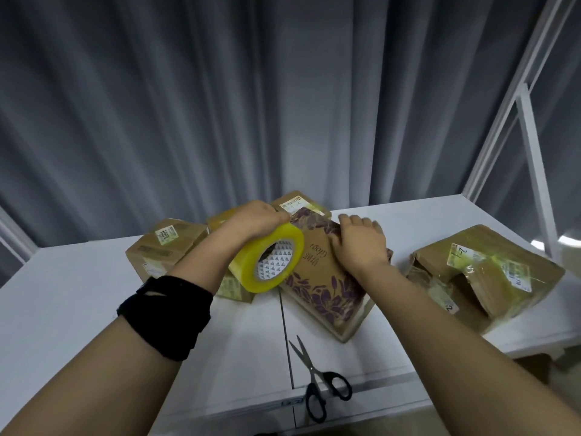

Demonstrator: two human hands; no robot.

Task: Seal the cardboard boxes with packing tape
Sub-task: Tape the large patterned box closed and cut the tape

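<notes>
A grey curtain (157,105) hangs behind the printed box (323,287), the brown carton with purple flowers that lies at the middle of the white table (78,309). To the right of the printed box, a little apart, sit crumpled taped boxes (490,272) bearing labels. To its left and behind it cluster plain boxes (163,247), also labelled. The yellow tape roll (267,256) is held on edge at the printed box's left side. The left hand (254,220) is curled over the top of the roll and grips it. The right hand (358,243) lies flat, fingers extended, pressing the box's top near its far edge. Scissors (317,382) lie closed on the table in front of the printed box, towards the person. The step appears to be laying a strip across the box's closure. It is likely done best by anchoring the free end under the flat palm, drawing the roll taut and straight along the seam, smoothing out bubbles, then cutting with the scissors. Whether any tape already adheres cannot be told.
</notes>
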